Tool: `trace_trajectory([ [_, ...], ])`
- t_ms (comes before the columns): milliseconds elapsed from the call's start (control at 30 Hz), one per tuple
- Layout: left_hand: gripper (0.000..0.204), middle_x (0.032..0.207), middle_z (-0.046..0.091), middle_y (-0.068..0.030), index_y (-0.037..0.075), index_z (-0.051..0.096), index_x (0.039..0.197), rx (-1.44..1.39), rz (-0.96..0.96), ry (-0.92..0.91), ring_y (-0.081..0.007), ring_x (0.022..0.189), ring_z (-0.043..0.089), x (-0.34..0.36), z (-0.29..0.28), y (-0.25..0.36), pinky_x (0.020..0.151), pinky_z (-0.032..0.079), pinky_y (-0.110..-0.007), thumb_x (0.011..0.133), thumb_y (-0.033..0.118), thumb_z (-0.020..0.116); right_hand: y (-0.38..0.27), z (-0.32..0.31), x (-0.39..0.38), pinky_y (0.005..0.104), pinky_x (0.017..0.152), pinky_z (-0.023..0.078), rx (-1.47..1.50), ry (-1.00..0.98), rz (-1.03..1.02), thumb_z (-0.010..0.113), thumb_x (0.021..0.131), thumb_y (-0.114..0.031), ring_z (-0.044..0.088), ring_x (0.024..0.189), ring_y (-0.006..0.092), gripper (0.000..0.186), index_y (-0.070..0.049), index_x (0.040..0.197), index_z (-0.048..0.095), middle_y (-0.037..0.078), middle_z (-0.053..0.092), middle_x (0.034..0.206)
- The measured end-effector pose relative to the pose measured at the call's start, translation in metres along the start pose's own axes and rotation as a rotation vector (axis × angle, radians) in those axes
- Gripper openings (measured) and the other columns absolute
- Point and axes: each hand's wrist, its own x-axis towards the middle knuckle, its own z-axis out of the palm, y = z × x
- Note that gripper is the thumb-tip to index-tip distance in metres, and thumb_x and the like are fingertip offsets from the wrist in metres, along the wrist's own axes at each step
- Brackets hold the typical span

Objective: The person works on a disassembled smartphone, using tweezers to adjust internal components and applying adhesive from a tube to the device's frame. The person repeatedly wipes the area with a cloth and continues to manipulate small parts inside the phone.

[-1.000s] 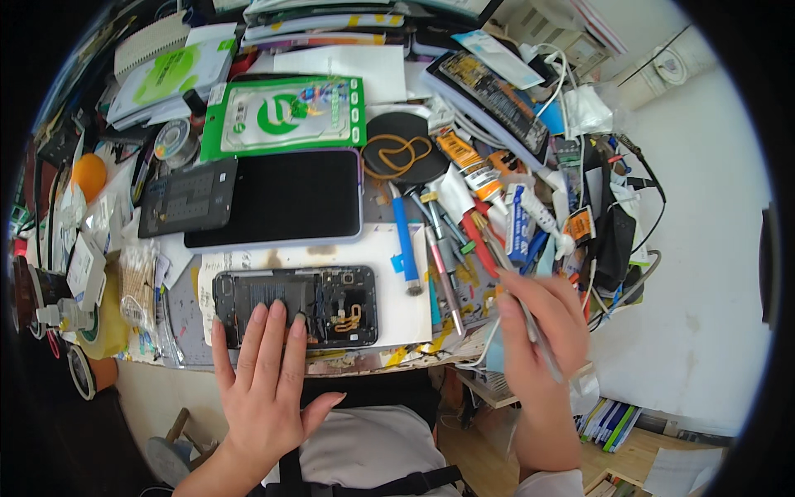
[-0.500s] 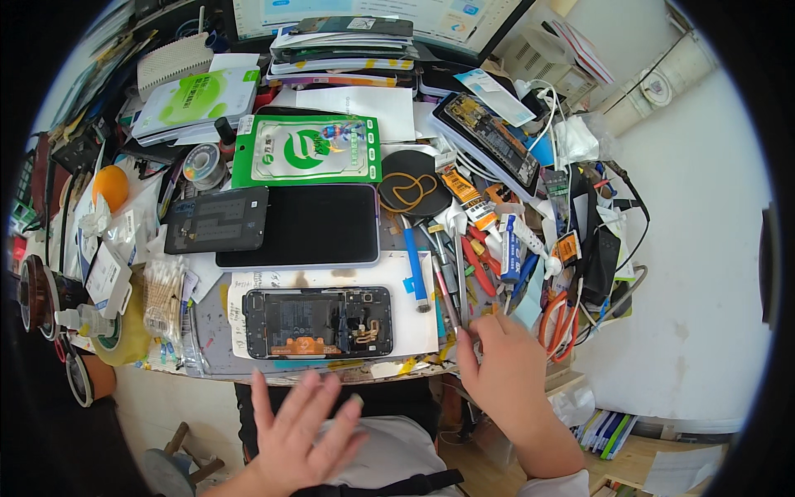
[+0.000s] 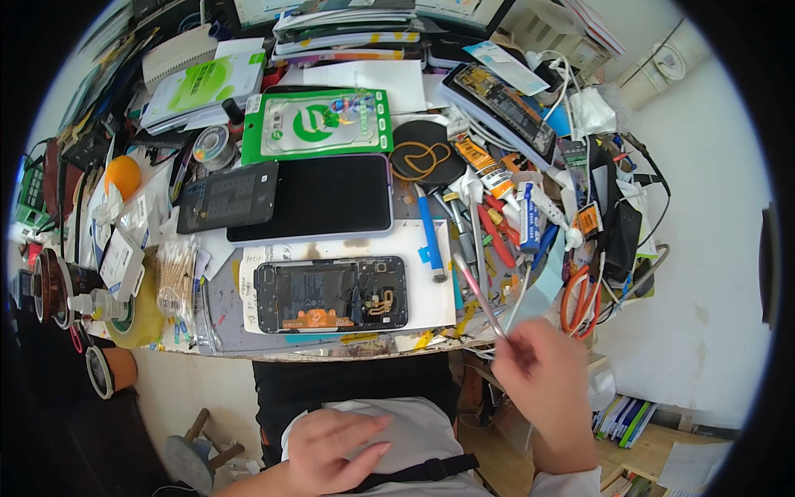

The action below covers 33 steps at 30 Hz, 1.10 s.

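A slim, pen-like pink-and-silver tool [image 3: 477, 291] is pinched in my right hand [image 3: 542, 364] at the bench's front edge. It slants up and to the left; its exact kind is unclear. My left hand [image 3: 338, 451] rests low in front of my body, thumb and fingers apart, holding nothing. Between the hands and the clutter lies a smartphone with its back off [image 3: 331, 294], showing a black battery and an orange flex strip. Under it is a stained white pad [image 3: 431, 315]. Behind it a dark phone back cover [image 3: 228, 199] overlaps a larger black-screened device [image 3: 339, 195].
Pliers with red handles [image 3: 495, 236], a blue-handled tool [image 3: 431, 240] and orange tubes [image 3: 484, 161] crowd the right side. Cotton swabs [image 3: 175, 277], a solder reel [image 3: 214, 147] and an orange [image 3: 122, 176] sit left. Another opened phone [image 3: 505, 112] lies at the back right.
My right hand has moved right and slightly down, lifting the slim tool from among the other tools. My left hand has drawn down toward my body. The view has shifted slightly.
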Motion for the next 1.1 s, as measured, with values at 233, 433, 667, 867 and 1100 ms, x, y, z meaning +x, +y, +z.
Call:
trace_trajectory([
  [233, 0.040, 0.095, 0.072, -0.0151, 0.000, 0.065, 0.129, -1.026, -0.650, 0.284, -0.0147, 0.061, 0.059, 0.005, 0.004, 0.008, 0.051, 0.043, -0.025, 0.099, 0.026, 0.071, 0.004, 0.017, -0.062, 0.0351, 0.056, 0.054, 0.346, -0.205, -0.530, 0.078, 0.082, -0.002, 0.069, 0.063, 0.0284, 0.016, -0.001, 0.096, 0.071, 0.012, 0.069, 0.077],
  [433, 0.027, 0.088, 0.070, -0.0126, -0.002, 0.071, 0.113, -1.234, -0.829, 0.444, -0.0171, 0.061, 0.056, -0.001, 0.004, 0.007, 0.055, 0.042, -0.031, 0.105, 0.021, 0.060, 0.000, 0.057, -0.063, 0.0351, 0.053, 0.052, 0.606, -0.040, -0.585, 0.083, 0.079, -0.004, 0.065, 0.060, 0.0257, 0.033, -0.003, 0.109, 0.071, 0.010, 0.067, 0.078],
  [667, 0.033, 0.080, 0.064, -0.0113, -0.005, 0.073, 0.106, -1.133, -0.795, 0.423, -0.0197, 0.062, 0.055, -0.016, 0.002, 0.018, 0.054, 0.041, -0.030, 0.104, 0.024, 0.059, -0.005, 0.100, -0.051, 0.0340, 0.056, 0.052, 0.776, -0.222, -0.807, 0.083, 0.076, -0.002, 0.066, 0.067, 0.0234, 0.046, -0.001, 0.121, 0.073, 0.009, 0.068, 0.092],
  [867, 0.028, 0.095, 0.071, -0.0140, -0.008, 0.075, 0.109, -1.162, -0.701, 0.332, -0.0131, 0.070, 0.065, -0.015, -0.014, 0.009, 0.060, 0.051, -0.024, 0.107, 0.012, 0.056, -0.017, 0.104, -0.041, 0.0346, 0.061, 0.055, 0.788, -0.155, -0.856, 0.085, 0.077, -0.003, 0.070, 0.074, 0.0256, 0.046, 0.002, 0.120, 0.073, 0.012, 0.069, 0.097],
  [1100, 0.031, 0.081, 0.068, -0.0136, -0.007, 0.073, 0.100, -1.093, -0.558, 0.495, -0.0147, 0.060, 0.060, -0.007, -0.006, 0.009, 0.054, 0.047, -0.025, 0.107, 0.018, 0.056, -0.005, 0.101, -0.048, 0.0371, 0.073, 0.058, 1.065, -0.292, -0.632, 0.077, 0.085, -0.001, 0.071, 0.084, 0.0309, 0.036, 0.006, 0.120, 0.071, 0.019, 0.071, 0.109],
])
